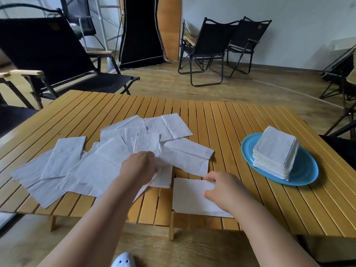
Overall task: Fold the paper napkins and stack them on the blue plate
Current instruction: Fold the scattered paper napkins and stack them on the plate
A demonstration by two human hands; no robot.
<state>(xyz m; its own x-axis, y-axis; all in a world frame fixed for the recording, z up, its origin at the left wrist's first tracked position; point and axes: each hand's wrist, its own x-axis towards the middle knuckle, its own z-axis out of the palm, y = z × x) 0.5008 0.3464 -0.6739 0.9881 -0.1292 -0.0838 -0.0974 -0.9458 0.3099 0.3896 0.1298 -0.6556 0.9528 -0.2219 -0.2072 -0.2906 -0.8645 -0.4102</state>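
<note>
Several unfolded white paper napkins (107,151) lie scattered across the left and middle of the wooden slat table (221,120). My left hand (139,166) reaches into the pile and grips one napkin at its near edge. My right hand (221,189) pinches the right edge of a folded napkin (188,197) lying flat near the table's front edge. A blue plate (306,174) sits at the right with a tall stack of folded napkins (273,155) on it.
Black folding chairs stand behind the table at the left (57,60) and on the far floor (210,49). More chair frames crowd the right edge (342,78). A light shoe (123,261) shows below the table's front edge.
</note>
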